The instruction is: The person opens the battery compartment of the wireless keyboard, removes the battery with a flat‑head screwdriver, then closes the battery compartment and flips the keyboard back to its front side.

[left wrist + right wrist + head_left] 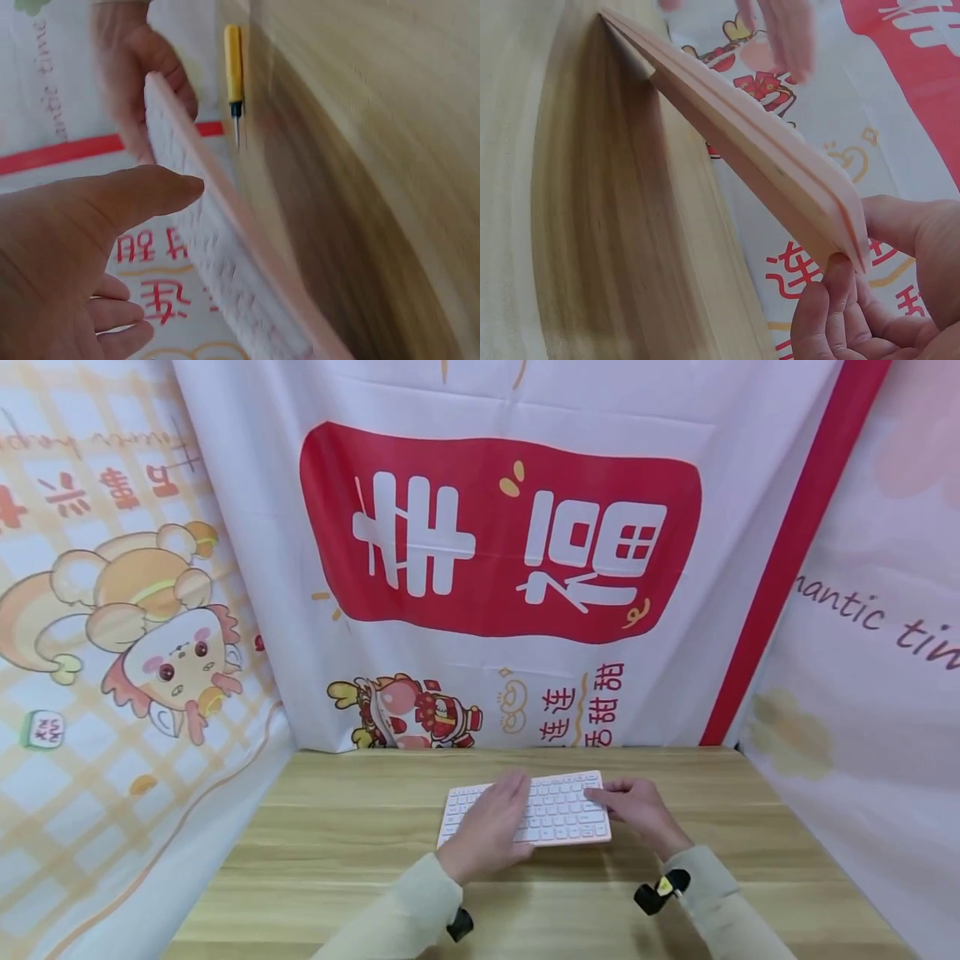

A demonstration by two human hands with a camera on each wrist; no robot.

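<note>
Found over the far half of the table (360, 827), right of middle: keyboard (566, 810), white-keyed, pink at rim and underside. Tilted, raised off the wood at its right end, with shadow below; cannot tell whether the left end touches. Pinched at that right end by the right hand (641, 810), with thumb on the key side and fingers curled beneath. Poised above the left part of the keys: left hand (491, 822), blurred, fingers extended, free of any grasp; cannot tell about thumb contact. Noted in the left wrist view, near the table's edge: tool (235, 64), yellow-handled, black-collared, thin-shafted. Hung behind: cloth (262, 527), white, printed with red panel and white characters. Worn on both arms: pale sleeves (405, 902).
</note>
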